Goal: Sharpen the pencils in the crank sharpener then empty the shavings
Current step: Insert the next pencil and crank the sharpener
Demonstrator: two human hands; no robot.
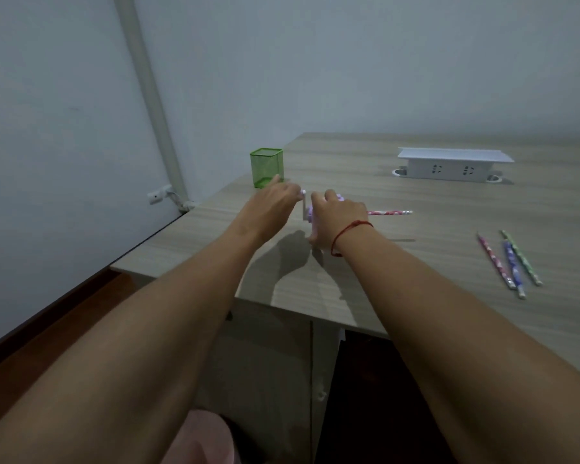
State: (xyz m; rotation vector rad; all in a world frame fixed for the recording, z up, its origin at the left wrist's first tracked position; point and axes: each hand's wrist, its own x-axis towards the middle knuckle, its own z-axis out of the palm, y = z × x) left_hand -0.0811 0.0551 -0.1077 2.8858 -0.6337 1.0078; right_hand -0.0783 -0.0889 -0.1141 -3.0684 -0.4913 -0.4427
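Note:
A small purple crank sharpener [310, 216] stands on the wooden table [416, 202], mostly hidden under my right hand [337, 217], which grips its body from above. My left hand [275, 202] pinches the knob of the white crank handle [303, 205] on the sharpener's left side. A red patterned pencil [390, 213] sticks out horizontally from the sharpener's right side. Three more patterned pencils [509, 262], pink, purple and green, lie side by side on the table to the right.
A green mesh pen holder [267, 167] stands near the table's far left corner, just behind my left hand. A white socket box [452, 165] sits at the back right. The table's left edge drops to a reddish floor beside the wall.

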